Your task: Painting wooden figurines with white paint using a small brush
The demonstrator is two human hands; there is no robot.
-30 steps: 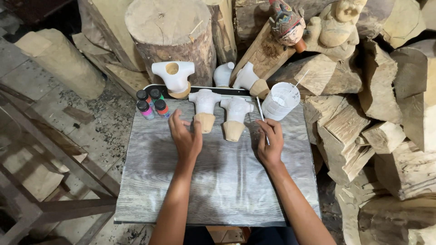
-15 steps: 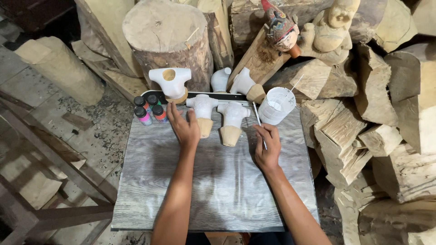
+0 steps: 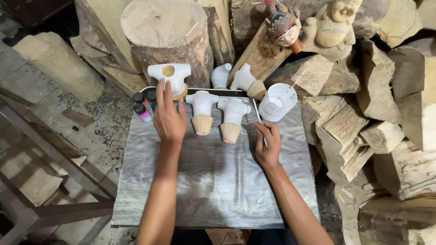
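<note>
- My left hand point(image 3: 169, 119) hovers flat and wide, fingers spread, holding nothing, above the far-left part of the grey wood-grain worktop point(image 3: 213, 181).
- Just left of that hand stand small paint bottles point(image 3: 141, 108), dark-capped, one pink-bodied; I judge a careless sideways sweep could tip them off the worktop's edge.
- Just past its fingertips lies a white-primed carved piece with a hole point(image 3: 170, 76), near enough that the fingertips may touch it; I cannot tell.
- Just right of that hand stand two white-primed carved torsos, bare wood at the base, the left torso point(image 3: 201, 110) and the right torso point(image 3: 233, 117); a nudge could topple them or, I judge, smudge a coat that may be wet.
- My right hand point(image 3: 267, 146) is closed narrowly on a thin brush point(image 3: 260, 121), its handle pointing away from me, the right torso just left of it.
- Just beyond the right hand sits a white plastic cup point(image 3: 278, 102) with a stick in it; the brush handle could catch it and spill it.
</note>
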